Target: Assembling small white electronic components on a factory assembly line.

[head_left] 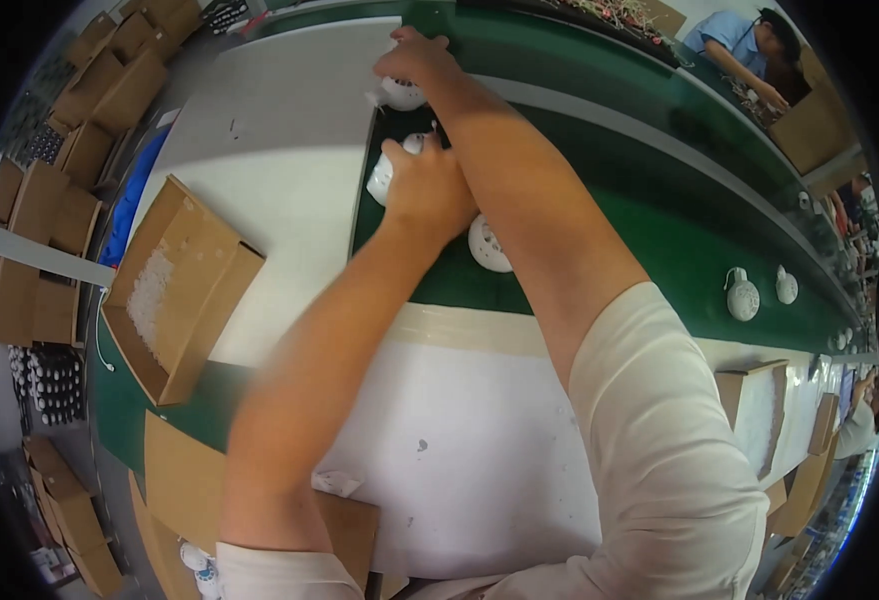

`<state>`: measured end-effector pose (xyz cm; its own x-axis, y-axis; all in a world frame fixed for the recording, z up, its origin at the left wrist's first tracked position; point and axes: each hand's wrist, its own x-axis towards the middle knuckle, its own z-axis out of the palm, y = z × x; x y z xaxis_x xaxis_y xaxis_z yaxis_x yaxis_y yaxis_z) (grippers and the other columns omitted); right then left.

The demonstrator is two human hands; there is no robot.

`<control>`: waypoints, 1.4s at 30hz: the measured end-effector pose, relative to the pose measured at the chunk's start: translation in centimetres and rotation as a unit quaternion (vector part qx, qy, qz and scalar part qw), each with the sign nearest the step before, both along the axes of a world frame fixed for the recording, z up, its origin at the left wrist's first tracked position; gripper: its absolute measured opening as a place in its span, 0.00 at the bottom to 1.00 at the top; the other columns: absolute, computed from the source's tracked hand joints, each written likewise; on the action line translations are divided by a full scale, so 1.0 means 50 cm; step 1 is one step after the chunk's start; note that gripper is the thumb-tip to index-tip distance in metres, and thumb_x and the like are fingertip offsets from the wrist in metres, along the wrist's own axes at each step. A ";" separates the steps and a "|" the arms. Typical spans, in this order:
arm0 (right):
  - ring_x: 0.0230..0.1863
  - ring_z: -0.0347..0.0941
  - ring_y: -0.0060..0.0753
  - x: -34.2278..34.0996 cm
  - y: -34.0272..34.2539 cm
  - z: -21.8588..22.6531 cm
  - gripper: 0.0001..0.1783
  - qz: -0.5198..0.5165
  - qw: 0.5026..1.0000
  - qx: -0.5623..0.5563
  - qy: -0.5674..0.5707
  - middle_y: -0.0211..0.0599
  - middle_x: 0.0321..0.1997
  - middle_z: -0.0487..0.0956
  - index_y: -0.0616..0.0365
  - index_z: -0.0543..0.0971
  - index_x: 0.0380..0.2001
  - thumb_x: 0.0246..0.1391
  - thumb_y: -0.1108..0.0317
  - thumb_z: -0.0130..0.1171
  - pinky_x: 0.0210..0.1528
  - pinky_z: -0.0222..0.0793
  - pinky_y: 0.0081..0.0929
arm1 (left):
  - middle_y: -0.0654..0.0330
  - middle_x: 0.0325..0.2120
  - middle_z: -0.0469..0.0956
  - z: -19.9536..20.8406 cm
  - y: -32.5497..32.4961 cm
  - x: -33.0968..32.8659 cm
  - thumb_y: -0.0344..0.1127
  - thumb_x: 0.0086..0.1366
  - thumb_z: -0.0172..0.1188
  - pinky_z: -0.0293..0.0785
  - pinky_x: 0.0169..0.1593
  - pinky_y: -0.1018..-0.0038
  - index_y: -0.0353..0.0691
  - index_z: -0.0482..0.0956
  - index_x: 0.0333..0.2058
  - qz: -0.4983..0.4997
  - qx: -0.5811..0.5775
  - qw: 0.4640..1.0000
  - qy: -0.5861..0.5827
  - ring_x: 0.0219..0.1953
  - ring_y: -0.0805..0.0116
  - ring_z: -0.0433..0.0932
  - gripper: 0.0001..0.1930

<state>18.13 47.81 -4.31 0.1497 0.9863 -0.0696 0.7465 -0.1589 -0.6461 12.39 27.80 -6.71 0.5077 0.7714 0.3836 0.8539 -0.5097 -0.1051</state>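
My right hand [419, 60] reaches across to the far end of the green belt [609, 210], its fingers curled over a round white plastic device [399, 95]. Nearer to me, my left hand [427, 185] grips a second such device [381, 182] by its edge; part of it is hidden under the fingers. My right forearm crosses above the left hand. A third round white device [487, 246], with slots in its face, lies on the belt, partly covered by my right arm.
Left of the belt, an open cardboard box [199, 310] holds small whitish pieces. More white devices [742, 298] stand farther right on the belt. A co-worker [744, 50] sits across at the upper right. Stacked cartons [44, 260] line the left. A white work surface [459, 440] lies before me.
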 end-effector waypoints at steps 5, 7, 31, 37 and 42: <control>0.68 0.62 0.57 -0.015 -0.005 -0.017 0.46 -0.076 0.996 0.038 -0.035 0.55 0.64 0.67 0.41 0.67 0.65 0.38 0.54 0.69 0.63 0.68 0.41 | 0.67 0.41 0.78 0.044 0.003 -0.038 0.52 0.55 0.68 0.69 0.39 0.46 0.53 0.78 0.48 -0.004 -0.076 0.997 0.001 0.44 0.59 0.80 0.24; 0.67 0.64 0.56 -0.010 0.005 -0.022 0.44 -0.100 0.992 0.058 -0.046 0.55 0.63 0.67 0.40 0.68 0.64 0.39 0.56 0.69 0.62 0.69 0.40 | 0.66 0.40 0.79 0.047 0.001 -0.052 0.53 0.55 0.69 0.73 0.38 0.49 0.54 0.78 0.48 -0.012 -0.083 0.996 -0.012 0.43 0.59 0.81 0.23; 0.54 0.77 0.51 0.181 0.186 -0.072 0.40 0.132 0.975 0.137 -0.111 0.50 0.61 0.71 0.44 0.75 0.56 0.34 0.57 0.74 0.54 0.74 0.43 | 0.65 0.41 0.79 0.016 0.047 -0.098 0.55 0.51 0.71 0.77 0.43 0.64 0.64 0.78 0.50 -0.096 -0.077 0.990 -0.067 0.45 0.60 0.80 0.26; 0.52 0.74 0.51 0.283 -0.233 0.108 0.27 0.394 0.858 0.268 -0.191 0.43 0.53 0.72 0.47 0.76 0.52 0.44 0.73 0.65 0.58 0.69 0.37 | 0.66 0.44 0.78 0.002 0.010 -0.077 0.54 0.51 0.71 0.77 0.45 0.64 0.65 0.77 0.52 -0.064 -0.031 0.992 -0.103 0.51 0.60 0.76 0.27; 0.67 0.63 0.56 0.419 -0.780 0.335 0.23 0.300 0.924 0.114 -0.209 0.53 0.65 0.67 0.53 0.79 0.49 0.46 0.74 0.64 0.66 0.60 0.40 | 0.64 0.43 0.78 0.012 0.005 -0.076 0.52 0.51 0.72 0.79 0.43 0.62 0.64 0.75 0.52 -0.056 -0.019 0.996 -0.069 0.44 0.57 0.79 0.28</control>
